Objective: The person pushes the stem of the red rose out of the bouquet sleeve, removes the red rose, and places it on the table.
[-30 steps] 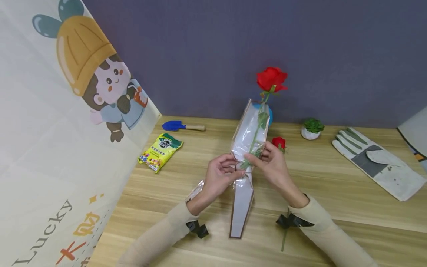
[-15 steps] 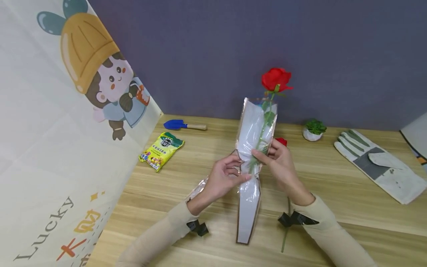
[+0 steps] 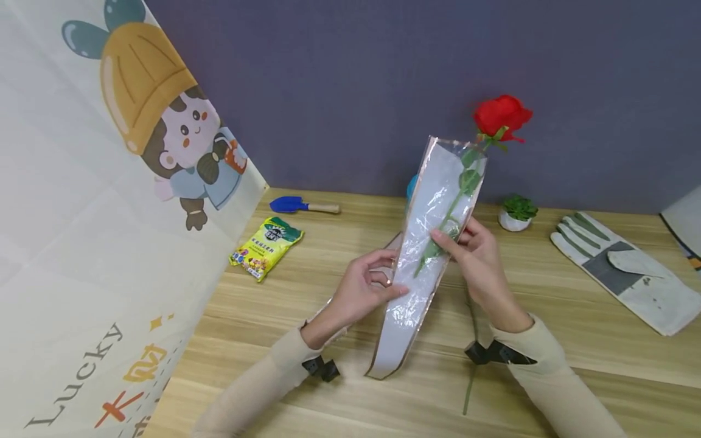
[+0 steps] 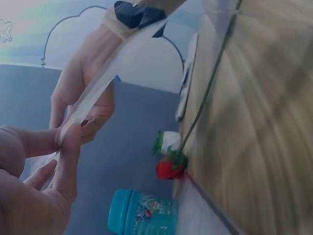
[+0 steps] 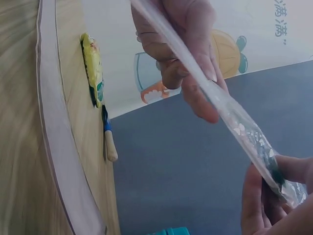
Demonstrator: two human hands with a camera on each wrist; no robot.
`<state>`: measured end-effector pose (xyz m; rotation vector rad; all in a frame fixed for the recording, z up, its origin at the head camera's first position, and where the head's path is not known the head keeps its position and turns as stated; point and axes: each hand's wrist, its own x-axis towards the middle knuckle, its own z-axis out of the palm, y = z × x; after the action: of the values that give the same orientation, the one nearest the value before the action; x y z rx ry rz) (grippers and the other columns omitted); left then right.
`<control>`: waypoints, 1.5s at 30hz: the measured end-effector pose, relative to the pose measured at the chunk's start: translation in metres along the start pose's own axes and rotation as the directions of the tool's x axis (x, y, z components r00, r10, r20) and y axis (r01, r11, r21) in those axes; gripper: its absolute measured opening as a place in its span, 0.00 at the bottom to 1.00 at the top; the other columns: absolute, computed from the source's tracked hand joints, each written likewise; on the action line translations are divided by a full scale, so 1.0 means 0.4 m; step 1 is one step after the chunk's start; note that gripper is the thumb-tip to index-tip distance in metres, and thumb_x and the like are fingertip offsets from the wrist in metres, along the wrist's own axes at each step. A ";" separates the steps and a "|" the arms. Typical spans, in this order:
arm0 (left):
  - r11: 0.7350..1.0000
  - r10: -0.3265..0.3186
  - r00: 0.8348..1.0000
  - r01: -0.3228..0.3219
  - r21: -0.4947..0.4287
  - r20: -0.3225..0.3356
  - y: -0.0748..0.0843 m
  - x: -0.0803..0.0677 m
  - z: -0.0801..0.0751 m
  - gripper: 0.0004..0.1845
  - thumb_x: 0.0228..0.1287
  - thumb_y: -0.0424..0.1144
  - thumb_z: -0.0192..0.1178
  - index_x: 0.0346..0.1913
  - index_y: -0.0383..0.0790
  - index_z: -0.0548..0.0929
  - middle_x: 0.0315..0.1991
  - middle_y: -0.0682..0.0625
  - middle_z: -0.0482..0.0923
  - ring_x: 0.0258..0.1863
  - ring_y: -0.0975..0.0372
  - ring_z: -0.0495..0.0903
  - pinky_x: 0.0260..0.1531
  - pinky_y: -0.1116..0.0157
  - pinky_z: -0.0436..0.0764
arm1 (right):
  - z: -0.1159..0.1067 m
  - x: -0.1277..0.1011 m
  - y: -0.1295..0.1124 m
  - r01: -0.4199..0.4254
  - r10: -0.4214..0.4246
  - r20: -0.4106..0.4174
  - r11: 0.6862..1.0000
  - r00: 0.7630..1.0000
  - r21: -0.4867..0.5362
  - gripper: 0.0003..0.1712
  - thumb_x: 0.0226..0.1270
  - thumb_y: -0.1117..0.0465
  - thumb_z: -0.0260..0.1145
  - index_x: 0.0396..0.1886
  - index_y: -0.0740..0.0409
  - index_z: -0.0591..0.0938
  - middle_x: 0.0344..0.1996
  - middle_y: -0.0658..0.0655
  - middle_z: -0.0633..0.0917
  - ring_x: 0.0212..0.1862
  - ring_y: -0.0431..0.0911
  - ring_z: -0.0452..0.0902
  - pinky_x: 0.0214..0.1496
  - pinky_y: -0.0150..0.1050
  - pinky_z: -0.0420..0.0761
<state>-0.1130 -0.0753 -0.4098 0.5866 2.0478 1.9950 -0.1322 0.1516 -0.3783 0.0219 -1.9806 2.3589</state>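
Note:
A flower sleeve [image 3: 424, 201], white behind clear film with a copper-coloured border, is held above the table and leans right in the head view. Inside it runs the leafy green stem of a rose [image 3: 502, 117], whose red bloom stands out past the top. My left hand [image 3: 361, 286] pinches the sleeve's left edge between thumb and fingers. On the other edge, higher up, my right hand [image 3: 482, 264] pinches the sleeve with its thumb across the front, over the stem. A second red rose [image 4: 171, 166] lies on the table, its bloom hidden in the head view.
Another white sleeve [image 5: 61, 142] lies on the table below. At the back are a blue jar [image 4: 146, 215], a small trowel [image 3: 298, 205] and a potted succulent [image 3: 516, 216]. A yellow packet [image 3: 265, 248] lies left, a work glove [image 3: 619, 267] right.
The held sleeve and its rose have moved up and right and tilted further right. The sleeve's pinched-in middle has flattened out. My right hand has shifted right; my left has barely moved.

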 end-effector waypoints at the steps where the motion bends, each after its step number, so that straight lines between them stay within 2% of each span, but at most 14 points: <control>1: 1.000 -0.002 1.000 0.002 -0.001 -0.004 0.002 0.001 -0.001 0.31 0.57 0.23 0.73 0.66 0.32 0.78 0.53 0.30 0.84 0.30 0.68 0.84 0.32 0.70 0.89 | 0.001 0.000 0.001 0.002 -0.002 0.002 1.000 1.000 0.000 0.16 0.70 0.67 0.71 0.54 0.51 0.80 0.35 0.42 0.92 0.35 0.36 0.89 0.38 0.31 0.90; 6: 0.998 -0.030 0.999 0.029 -0.047 -0.034 0.005 0.004 -0.003 0.33 0.57 0.23 0.72 0.67 0.33 0.76 0.54 0.30 0.84 0.33 0.68 0.85 0.36 0.70 0.89 | 0.015 -0.004 0.012 0.005 -0.004 0.016 1.000 1.000 -0.029 0.17 0.71 0.67 0.70 0.56 0.54 0.80 0.35 0.41 0.92 0.36 0.36 0.89 0.40 0.33 0.91; 11: 0.997 -0.015 0.998 0.010 -0.074 -0.060 0.003 0.008 -0.003 0.31 0.59 0.24 0.71 0.66 0.33 0.77 0.53 0.30 0.85 0.36 0.66 0.87 0.39 0.68 0.90 | 0.031 -0.015 0.032 -0.019 0.023 0.062 0.997 0.998 -0.075 0.20 0.72 0.67 0.69 0.60 0.59 0.78 0.34 0.40 0.92 0.37 0.35 0.89 0.39 0.32 0.90; 18: 0.996 -0.052 0.998 0.050 -0.072 -0.031 -0.005 0.006 -0.004 0.30 0.58 0.25 0.72 0.65 0.33 0.77 0.51 0.30 0.87 0.38 0.66 0.89 0.40 0.64 0.91 | 0.044 -0.025 0.054 -0.018 0.032 0.091 0.988 0.995 -0.154 0.26 0.72 0.66 0.70 0.66 0.67 0.75 0.34 0.37 0.92 0.39 0.34 0.89 0.40 0.29 0.89; 26: 0.998 -0.044 0.999 0.043 -0.040 -0.024 -0.010 0.003 -0.006 0.30 0.57 0.23 0.71 0.65 0.33 0.77 0.50 0.30 0.87 0.37 0.66 0.88 0.40 0.63 0.91 | 0.040 -0.030 0.061 -0.024 0.044 0.102 0.981 0.994 -0.192 0.28 0.71 0.64 0.71 0.67 0.68 0.75 0.39 0.37 0.90 0.42 0.35 0.89 0.45 0.29 0.89; 29: 0.999 -0.041 0.999 0.040 -0.037 -0.030 -0.010 0.004 -0.005 0.31 0.57 0.23 0.72 0.65 0.33 0.77 0.51 0.30 0.87 0.36 0.66 0.88 0.40 0.63 0.92 | 0.028 -0.027 0.060 -0.019 0.039 0.117 0.986 0.992 -0.166 0.26 0.70 0.65 0.71 0.65 0.64 0.76 0.41 0.39 0.90 0.43 0.36 0.89 0.43 0.30 0.89; 34: 0.998 -0.044 0.998 0.042 -0.040 -0.040 -0.007 0.006 -0.004 0.30 0.56 0.23 0.72 0.64 0.32 0.78 0.51 0.30 0.87 0.34 0.66 0.88 0.38 0.62 0.92 | -0.007 -0.013 0.040 0.007 0.007 0.116 0.993 0.993 -0.121 0.17 0.71 0.66 0.70 0.57 0.56 0.79 0.38 0.42 0.88 0.37 0.35 0.87 0.38 0.32 0.90; 40: 0.999 -0.044 0.999 0.043 -0.025 -0.031 -0.007 0.006 -0.001 0.30 0.56 0.24 0.73 0.63 0.31 0.79 0.49 0.29 0.87 0.31 0.67 0.87 0.33 0.68 0.89 | -0.055 0.023 -0.015 0.053 -0.051 0.064 0.998 0.997 -0.031 0.16 0.70 0.68 0.70 0.55 0.56 0.80 0.37 0.45 0.90 0.34 0.36 0.88 0.36 0.32 0.90; 45: 0.999 -0.024 1.000 0.024 -0.031 0.010 -0.013 0.003 0.003 0.29 0.56 0.22 0.73 0.62 0.28 0.78 0.48 0.27 0.87 0.30 0.68 0.86 0.32 0.69 0.89 | -0.093 0.055 -0.044 0.088 -0.086 0.034 0.992 0.996 -0.086 0.18 0.73 0.61 0.70 0.59 0.58 0.80 0.41 0.45 0.89 0.36 0.36 0.88 0.36 0.30 0.90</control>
<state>-0.1142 -0.0735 -0.4149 0.5622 2.0044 2.0029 -0.1521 0.1923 -0.3663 0.1374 -2.0502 2.2295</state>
